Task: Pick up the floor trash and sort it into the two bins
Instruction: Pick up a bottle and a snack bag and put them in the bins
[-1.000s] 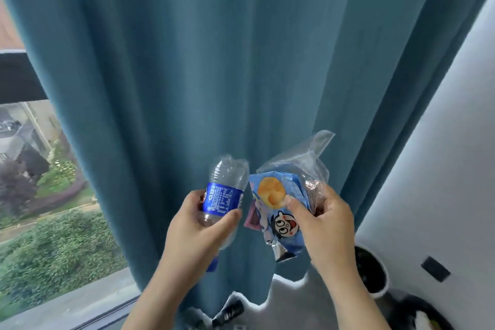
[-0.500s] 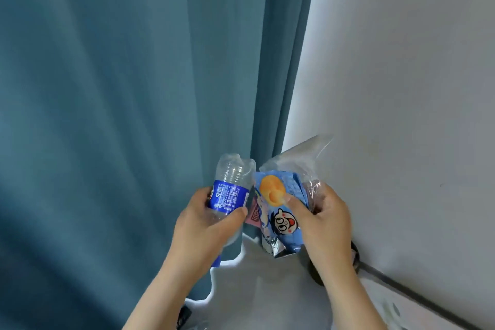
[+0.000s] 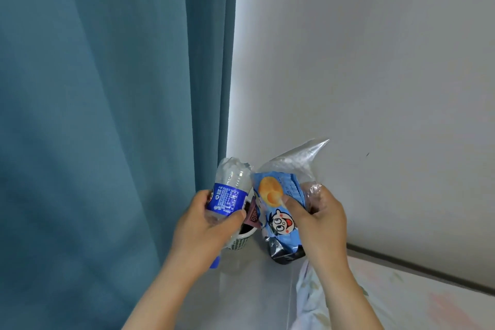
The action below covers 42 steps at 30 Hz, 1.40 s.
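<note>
Two hands grip trash: left (image 3: pixel 206 225) bottle (image 3: pixel 230 193), right (image 3: pixel 318 220) wrappers (image 3: pixel 278 211)

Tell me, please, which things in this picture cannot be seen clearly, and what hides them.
- White basket bin, head view: mostly hidden behind the left hand and bottle; contents unreadable.
- Second bin: not in view.
- Bottle cap end: covered by the left hand.
- Clear bag contents: hidden by the right hand and blue snack wrapper.

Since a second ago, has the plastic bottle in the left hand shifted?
Cannot tell. The camera swung right: the curtain edge and wall came into view. The plastic bottle stays in the left hand, beside the snack wrapper.
</note>
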Available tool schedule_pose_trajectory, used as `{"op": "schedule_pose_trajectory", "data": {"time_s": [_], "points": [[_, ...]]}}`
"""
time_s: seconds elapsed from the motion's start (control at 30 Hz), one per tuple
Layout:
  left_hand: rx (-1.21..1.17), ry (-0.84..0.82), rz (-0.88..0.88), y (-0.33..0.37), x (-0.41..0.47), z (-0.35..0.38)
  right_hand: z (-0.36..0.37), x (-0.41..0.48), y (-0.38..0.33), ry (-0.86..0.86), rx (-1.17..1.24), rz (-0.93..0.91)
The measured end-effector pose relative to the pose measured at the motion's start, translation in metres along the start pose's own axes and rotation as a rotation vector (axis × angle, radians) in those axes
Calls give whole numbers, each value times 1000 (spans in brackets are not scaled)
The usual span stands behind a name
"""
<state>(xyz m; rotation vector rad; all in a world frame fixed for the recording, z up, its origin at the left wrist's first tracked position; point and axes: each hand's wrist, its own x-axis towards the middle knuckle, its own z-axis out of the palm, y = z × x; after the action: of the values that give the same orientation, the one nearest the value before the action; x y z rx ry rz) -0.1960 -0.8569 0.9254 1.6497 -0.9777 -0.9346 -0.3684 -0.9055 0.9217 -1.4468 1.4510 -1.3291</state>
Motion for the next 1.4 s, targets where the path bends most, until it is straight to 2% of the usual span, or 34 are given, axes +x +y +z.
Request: {"op": "schedule_pose_trajectory", "data": {"time_s": [0.2, 0.47, 0.77, 1.0, 1.17, 1.4], "points": [[18, -31, 13, -3, 45, 30, -4, 39, 20, 14, 37, 28], [42, -39, -1, 10, 143, 91, -8, 153, 44, -2, 69, 18], [77, -52, -84, 5, 231, 140, -3, 257, 87, 2, -38, 82], [142, -105, -150, -23, 326, 154, 42, 316, 124, -6, -105, 201], [234, -208, -232, -50, 406, 153, 79, 353, 152, 54, -191, 281], [356, -331, -373, -105, 480, 175, 107, 386, 209, 37, -305, 422]]}}
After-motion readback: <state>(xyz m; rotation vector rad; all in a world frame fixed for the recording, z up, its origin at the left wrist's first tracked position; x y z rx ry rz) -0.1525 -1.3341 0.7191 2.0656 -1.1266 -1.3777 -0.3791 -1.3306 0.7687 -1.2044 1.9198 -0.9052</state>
